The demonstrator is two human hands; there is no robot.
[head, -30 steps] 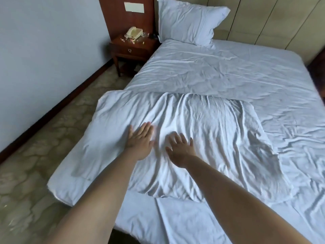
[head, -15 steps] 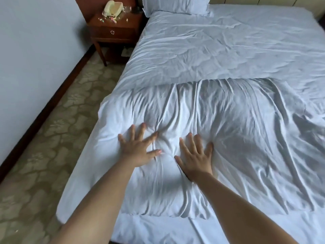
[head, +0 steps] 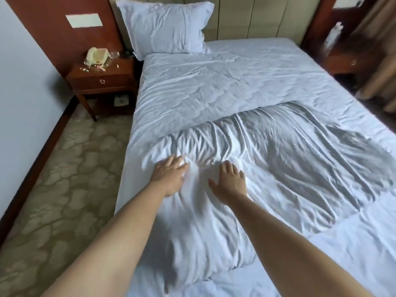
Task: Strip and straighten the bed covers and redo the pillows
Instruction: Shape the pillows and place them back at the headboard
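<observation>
I have both palms flat on the folded white duvet (head: 267,168) at the near end of the bed (head: 214,82). Left hand (head: 170,176) and right hand (head: 230,182) press its left part, fingers straight and spread, gripping nothing. The duvet's long axis runs left to right across the mattress. Pillow (head: 165,28) leans upright against the far headboard (head: 246,16), left side. Nightstand (head: 102,80) with phone (head: 96,56) stands far left.

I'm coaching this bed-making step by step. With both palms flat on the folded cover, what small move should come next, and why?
Probably sweep the left hand and right hand apart, outward toward the bed's sides. Both lie flat and close together on the folded cover, and ridges of bunched wrinkles run away from the fingers toward the pillow, so spreading should flatten them.
</observation>
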